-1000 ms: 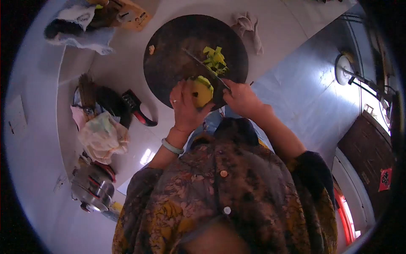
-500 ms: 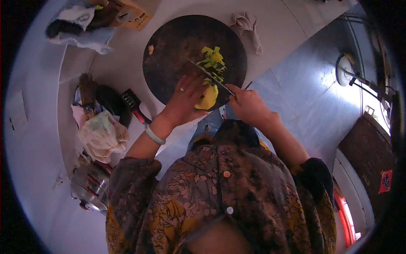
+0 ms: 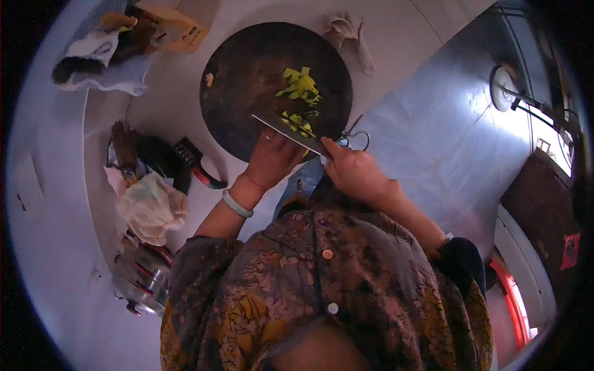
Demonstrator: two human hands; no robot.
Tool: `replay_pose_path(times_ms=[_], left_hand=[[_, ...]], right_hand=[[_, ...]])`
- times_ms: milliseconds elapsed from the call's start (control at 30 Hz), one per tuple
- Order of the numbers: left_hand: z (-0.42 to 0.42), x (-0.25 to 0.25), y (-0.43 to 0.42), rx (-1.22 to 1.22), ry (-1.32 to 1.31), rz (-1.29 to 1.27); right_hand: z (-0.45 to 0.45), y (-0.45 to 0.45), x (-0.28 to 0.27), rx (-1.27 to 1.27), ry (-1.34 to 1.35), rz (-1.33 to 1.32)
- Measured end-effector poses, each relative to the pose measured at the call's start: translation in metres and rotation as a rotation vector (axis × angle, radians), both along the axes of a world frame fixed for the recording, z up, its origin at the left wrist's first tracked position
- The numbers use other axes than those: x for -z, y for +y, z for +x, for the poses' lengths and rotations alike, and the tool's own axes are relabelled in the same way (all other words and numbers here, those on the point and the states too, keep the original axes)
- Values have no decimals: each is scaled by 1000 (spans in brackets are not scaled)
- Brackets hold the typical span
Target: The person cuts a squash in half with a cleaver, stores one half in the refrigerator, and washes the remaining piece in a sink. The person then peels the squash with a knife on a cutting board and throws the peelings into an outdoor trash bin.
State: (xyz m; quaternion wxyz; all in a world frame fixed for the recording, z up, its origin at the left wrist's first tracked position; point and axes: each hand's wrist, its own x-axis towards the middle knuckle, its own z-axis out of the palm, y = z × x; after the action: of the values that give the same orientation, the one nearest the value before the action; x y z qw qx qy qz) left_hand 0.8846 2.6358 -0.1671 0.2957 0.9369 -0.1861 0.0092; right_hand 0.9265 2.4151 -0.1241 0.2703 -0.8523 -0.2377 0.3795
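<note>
My right hand (image 3: 356, 170) is wrapped round the handle of a kitchen knife (image 3: 286, 131). Its blade slants across the near part of a round dark chopping board (image 3: 232, 68). Just behind the blade, my left hand (image 3: 272, 159) has its fingers bent and pressed down at the board's near edge. A sliver of yellow-green vegetable (image 3: 305, 153) shows beside those fingers; the hand and blade hide the remainder. Beyond the knife lie chopped yellow-green pieces (image 3: 300, 84), with more slices (image 3: 298, 123) against the blade. One small pale bit (image 3: 210, 79) sits at the board's left.
A grey cloth (image 3: 349, 37) lies behind the board on the pale counter. To the left are a black-and-red handled tool (image 3: 199, 164), a plastic bag (image 3: 151, 207), a brush (image 3: 125, 148) and a metal pot (image 3: 142, 281). Scissor-like handles (image 3: 359, 139) stick out at the near right edge.
The knife and right hand have moved towards me and a little left. My left hand's fingers have drawn in, and the large yellow piece is now mostly hidden. The view has shifted slightly.
</note>
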Motion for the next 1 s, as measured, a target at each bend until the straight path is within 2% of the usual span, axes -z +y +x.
replay_pose_path(times_ms=[333, 533, 733, 933, 1000], left_hand=[[0, 2, -1, -10, 41, 27], [-2, 7, 2, -9, 56, 39], [-5, 10, 1, -65, 53, -2], [-1, 9, 1, -57, 51, -19], [-3, 6, 0, -64, 56, -19]], right_hand=[[9, 9, -7, -4, 130, -116], [10, 13, 19, 5, 90, -81], [27, 15, -2, 1, 207, -100], [19, 15, 27, -81, 62, -107], [18, 17, 28, -24, 71, -118]])
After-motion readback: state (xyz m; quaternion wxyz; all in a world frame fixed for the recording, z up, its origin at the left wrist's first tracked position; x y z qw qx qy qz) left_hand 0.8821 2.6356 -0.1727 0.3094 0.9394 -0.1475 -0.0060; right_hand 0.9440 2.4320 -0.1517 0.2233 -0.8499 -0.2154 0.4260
